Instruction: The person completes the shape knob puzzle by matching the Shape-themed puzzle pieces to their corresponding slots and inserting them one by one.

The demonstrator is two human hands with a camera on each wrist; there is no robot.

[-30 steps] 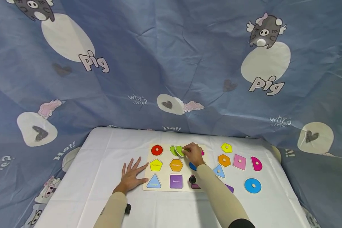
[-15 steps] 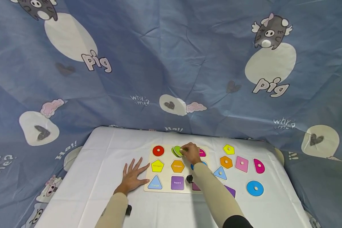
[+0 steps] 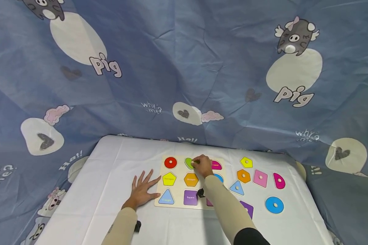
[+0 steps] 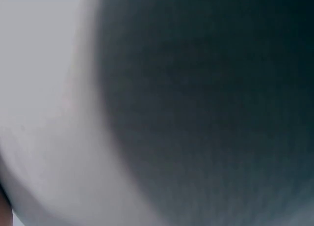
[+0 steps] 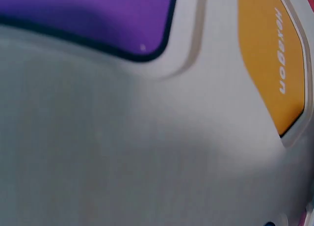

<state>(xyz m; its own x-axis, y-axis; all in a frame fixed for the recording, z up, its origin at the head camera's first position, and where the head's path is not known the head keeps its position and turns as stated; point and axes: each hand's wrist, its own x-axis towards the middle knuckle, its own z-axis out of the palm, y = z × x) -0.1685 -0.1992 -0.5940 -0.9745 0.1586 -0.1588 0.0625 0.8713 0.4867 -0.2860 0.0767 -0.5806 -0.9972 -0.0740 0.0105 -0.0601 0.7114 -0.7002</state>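
Observation:
A pale shape-puzzle board (image 3: 179,185) lies on the white table. At its top middle recess, my right hand (image 3: 203,166) pinches the knob of a green oval puzzle piece (image 3: 188,163); the fingers hide its right part, and I cannot tell whether it lies flush. My left hand (image 3: 142,191) rests with fingers spread at the board's left edge, index fingertip and thumb touching it. A red circle piece (image 3: 170,162) sits in the top left recess. The right wrist view shows a purple square recess (image 5: 93,19) and an orange hexagon recess (image 5: 277,64); the left wrist view is blurred.
Right of the board lie several loose knobbed pieces: a yellow pentagon (image 3: 246,162), an orange hexagon (image 3: 243,176), a pink diamond-like piece (image 3: 260,178), a magenta half-round (image 3: 279,181), a light blue triangle (image 3: 236,188), a blue circle (image 3: 274,205) and a purple piece (image 3: 248,208). A blue curtain hangs behind.
My right hand has moved slightly left with the green oval piece, which now lies over its green recess instead of beside it. The left hand has stayed in place.

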